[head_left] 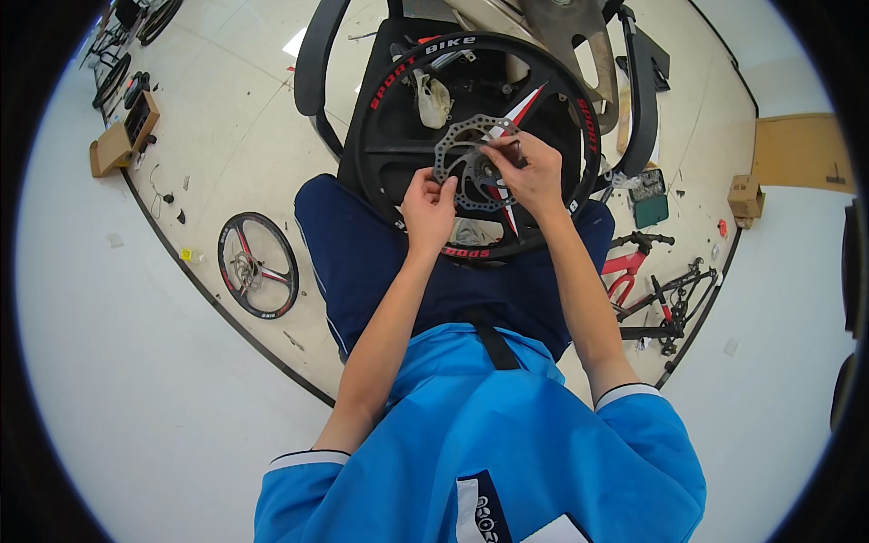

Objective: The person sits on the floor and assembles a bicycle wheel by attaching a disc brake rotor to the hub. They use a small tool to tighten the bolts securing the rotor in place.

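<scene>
A black spoked bicycle wheel [403, 152] with red and white accents lies flat across my thighs and the seat in front. On its hub sits a silver, perforated brake disc [453, 138]. My left hand [429, 208] pinches the disc's near-left edge between thumb and fingers. Over the right side of the disc, close to the hub, my right hand [534, 172] is closed, fingertips together around a small dark piece too hidden to name. A clear plastic bag [434, 100] with small contents shows beyond the disc, between the spokes.
A black chair with armrests [312, 63] supports the wheel's far side. Another wheel [258, 265] lies on the floor at left. Red and black bike frames [665, 303] lie at right, near a green case [650, 211]. Cardboard boxes [113, 149] stand along the left side.
</scene>
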The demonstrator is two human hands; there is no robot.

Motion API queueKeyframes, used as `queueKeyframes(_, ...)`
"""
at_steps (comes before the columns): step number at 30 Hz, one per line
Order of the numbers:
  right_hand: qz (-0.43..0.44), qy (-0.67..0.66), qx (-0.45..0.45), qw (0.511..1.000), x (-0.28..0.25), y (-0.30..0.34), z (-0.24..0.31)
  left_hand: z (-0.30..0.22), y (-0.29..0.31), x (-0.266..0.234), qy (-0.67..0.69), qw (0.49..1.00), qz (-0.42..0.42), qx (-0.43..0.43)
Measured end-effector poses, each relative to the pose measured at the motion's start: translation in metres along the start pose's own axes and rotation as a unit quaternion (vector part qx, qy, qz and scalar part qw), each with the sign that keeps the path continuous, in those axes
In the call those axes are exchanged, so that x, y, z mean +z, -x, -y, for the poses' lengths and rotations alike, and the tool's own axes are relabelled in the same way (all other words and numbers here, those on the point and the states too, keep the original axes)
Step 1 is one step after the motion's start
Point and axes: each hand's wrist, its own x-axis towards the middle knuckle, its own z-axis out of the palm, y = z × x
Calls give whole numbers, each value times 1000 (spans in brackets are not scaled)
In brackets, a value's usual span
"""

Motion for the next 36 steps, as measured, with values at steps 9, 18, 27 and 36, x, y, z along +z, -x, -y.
queueKeyframes(9,18,28,-69,997,-8,3,-3,0,-1,0,4,1000,3,-1)
queueKeyframes(18,76,34,-66,994,-21,9,6,2,-2,0,-7,1000,-2,9)
queueKeyframes(27,59,55,-70,994,-12,6,3,6,-2,-1,0,1000,0,13)
queueKeyframes(36,63,46,-14,997,-5,4,0,2,-1,-1,3,1000,0,-1)
